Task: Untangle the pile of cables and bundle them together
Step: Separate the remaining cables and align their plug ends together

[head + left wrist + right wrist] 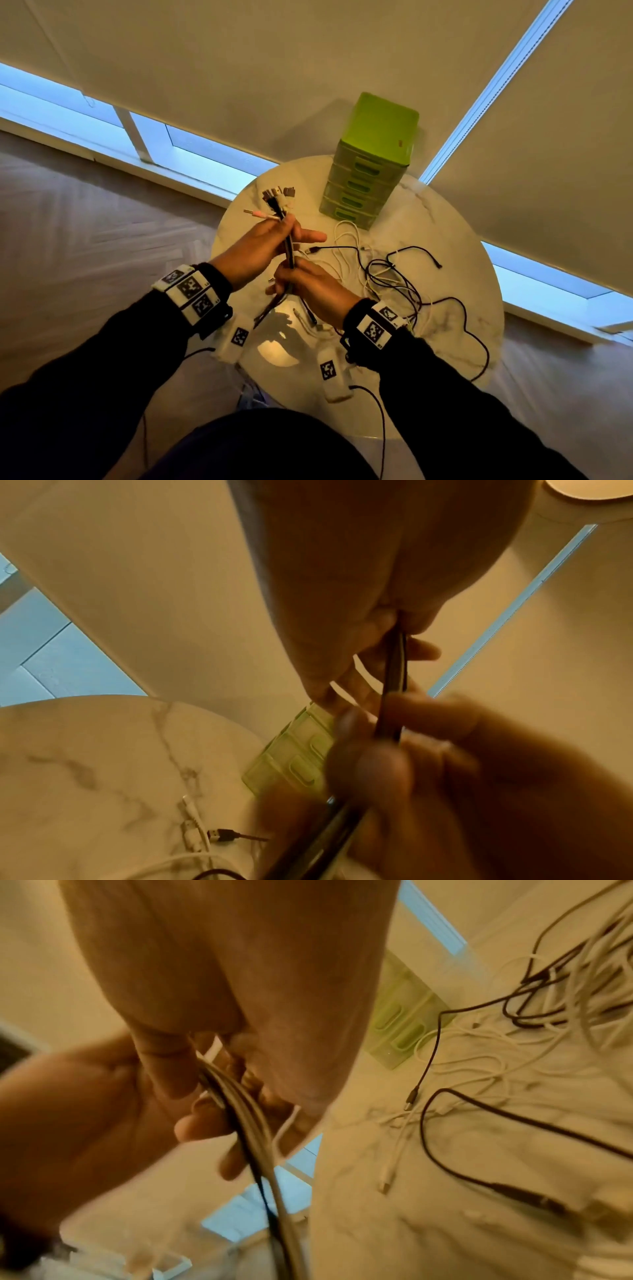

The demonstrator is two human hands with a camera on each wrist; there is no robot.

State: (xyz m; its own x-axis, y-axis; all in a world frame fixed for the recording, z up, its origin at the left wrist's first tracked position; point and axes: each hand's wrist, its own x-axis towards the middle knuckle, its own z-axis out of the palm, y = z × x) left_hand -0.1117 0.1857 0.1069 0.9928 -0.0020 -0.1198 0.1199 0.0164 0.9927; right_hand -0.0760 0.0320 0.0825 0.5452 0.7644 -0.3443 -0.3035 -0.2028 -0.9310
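Observation:
A bundle of black, white and pink cables stands nearly upright between my two hands above the round table. My left hand grips the bundle near its top, where several plug ends fan out. Just below, my right hand holds the same bundle, and the loose tails hang down from it. The left wrist view shows the dark cables running from my palm into the right hand's fingers. A tangle of black and white cables lies on the table to the right.
A green drawer unit stands at the back of the white marble table. One black cable trails over the table's right edge. Window blinds and wooden floor surround the table.

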